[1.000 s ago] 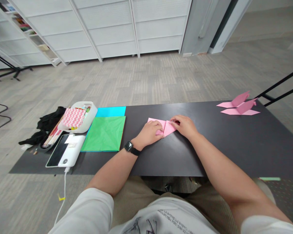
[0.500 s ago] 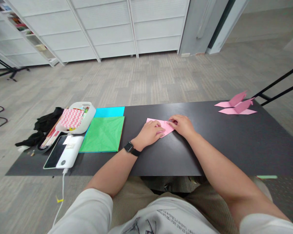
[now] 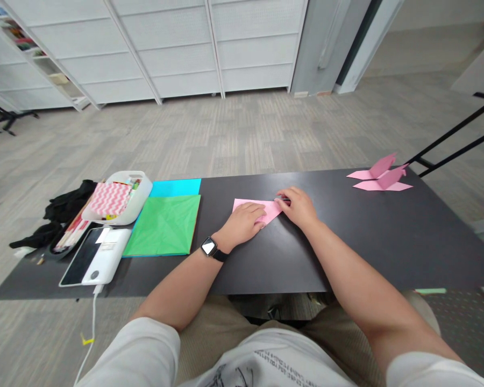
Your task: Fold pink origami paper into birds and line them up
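Note:
A folded sheet of pink origami paper (image 3: 271, 210) lies on the dark table in front of me. My left hand (image 3: 243, 223), a watch on its wrist, rests flat over the paper's left and middle part with its fingers stretched out, covering much of it. At the paper's right corner, my right hand (image 3: 298, 207) pinches the edge between thumb and fingers. Two folded pink paper birds, a nearer one (image 3: 383, 185) and a farther one (image 3: 371, 173), sit at the table's far right.
To my left is a stack of coloured paper with a green sheet (image 3: 165, 226) on top. Beyond it stand a white basket (image 3: 139, 201), a white power bank (image 3: 112, 255) beside a phone (image 3: 78, 263), and a black cloth (image 3: 70, 201). A white cable (image 3: 93, 317) hangs off the front edge.
The whole view has shifted slightly. My left hand now lies flatter across the pink paper, its fingers straighter. My right hand stays at the right corner.

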The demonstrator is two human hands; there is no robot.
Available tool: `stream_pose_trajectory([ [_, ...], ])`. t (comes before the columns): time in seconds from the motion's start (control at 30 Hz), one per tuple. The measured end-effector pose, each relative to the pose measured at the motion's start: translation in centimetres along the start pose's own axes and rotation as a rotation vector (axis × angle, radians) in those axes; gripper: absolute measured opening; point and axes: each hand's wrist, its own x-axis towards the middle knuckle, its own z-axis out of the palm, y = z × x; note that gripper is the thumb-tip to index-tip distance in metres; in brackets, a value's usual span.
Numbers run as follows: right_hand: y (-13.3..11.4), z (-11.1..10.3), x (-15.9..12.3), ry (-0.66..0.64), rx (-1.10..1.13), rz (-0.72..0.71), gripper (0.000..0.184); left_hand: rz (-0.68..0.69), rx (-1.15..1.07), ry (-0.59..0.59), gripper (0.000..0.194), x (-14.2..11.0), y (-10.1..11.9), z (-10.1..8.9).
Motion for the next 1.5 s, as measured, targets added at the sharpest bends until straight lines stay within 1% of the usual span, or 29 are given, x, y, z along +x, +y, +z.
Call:
stream_pose_trajectory([
  [0.07, -0.4, -0.3, -0.2, -0.006, 0.005, -0.016, 0.020, -0.032, 0.034, 0.018, 0.038, -0.1, 0.0, -0.1],
  [0.13, -0.9, -0.4, -0.6, -0.024, -0.001, -0.032, 0.025, -0.049, 0.062, 0.029, 0.039, -0.2, -0.1, -0.2],
  [0.2, -1.3, -0.1, -0.9, -0.050, -0.027, -0.038, 0.036, -0.056, 0.077, 0.037, 0.036, -0.2, -0.3, -0.1],
  [0.3, -1.4, 0.6, -1.3, -0.101, -0.098, -0.016, 0.060, -0.061, 0.077, 0.052, 0.033, -0.3, -0.4, 0.1],
  [0.33, -1.3, 0.9, -1.4, -0.115, -0.118, -0.003, 0.066, -0.060, 0.074, 0.055, 0.033, -0.3, -0.4, 0.1],
  [0.4, -1.0, 1.3, -1.4, -0.132, -0.140, 0.022, 0.071, -0.054, 0.071, 0.059, 0.033, -0.2, -0.5, 0.1],
  [0.53, -0.7, 1.6, -1.5, -0.139, -0.147, 0.042, 0.071, -0.050, 0.059, 0.077, 0.035, -0.1, -0.7, 0.2],
  [0.7, -0.9, 1.5, -1.7, -0.127, -0.144, 0.027, 0.075, -0.093, 0.048, 0.093, 0.033, 0.3, -1.1, 0.6],
  [0.93, -0.8, 1.7, -1.7, -0.125, -0.166, 0.031, 0.079, -0.118, 0.031, 0.084, 0.038, 0.6, -1.4, 0.7],
  [1.2, -0.4, 1.8, -1.6, -0.134, -0.178, 0.063, 0.086, -0.129, 0.021, 0.054, 0.036, 0.6, -1.1, 0.2],
  [1.5, -0.3, 1.2, -1.4, -0.150, -0.216, 0.113, 0.081, -0.139, 0.021, 0.033, 0.038, 0.6, -1.1, 0.2],
])
